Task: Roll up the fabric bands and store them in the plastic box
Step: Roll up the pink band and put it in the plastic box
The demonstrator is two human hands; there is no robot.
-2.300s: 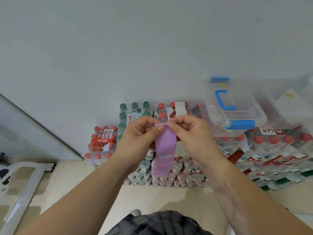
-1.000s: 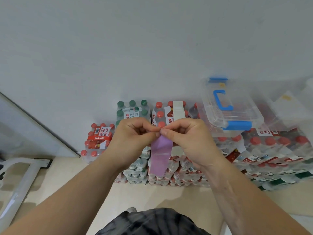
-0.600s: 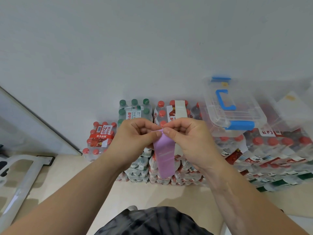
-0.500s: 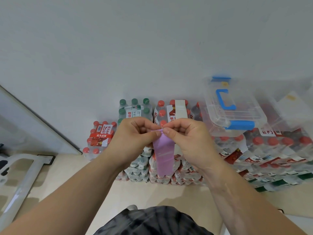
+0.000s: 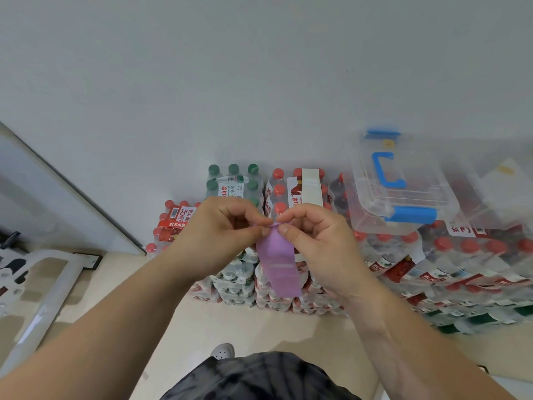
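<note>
Left hand [image 5: 222, 235]: pinches band's top edge
Right hand [image 5: 314, 241]: pinches same edge
Band [image 5: 278, 264]: purple, hanging below grip
Box [image 5: 403, 186]: right of grip, lidded

Left hand [image 5: 219, 235] and right hand [image 5: 314, 241] pinch the top of a purple band [image 5: 278, 264]. The lidded plastic box [image 5: 401, 186] sits on stacked bottle packs [image 5: 461, 264]

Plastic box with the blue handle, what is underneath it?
The plastic box rests on packs of red-capped water bottles. Those directly beneath it show only dimly through its clear base.
</note>
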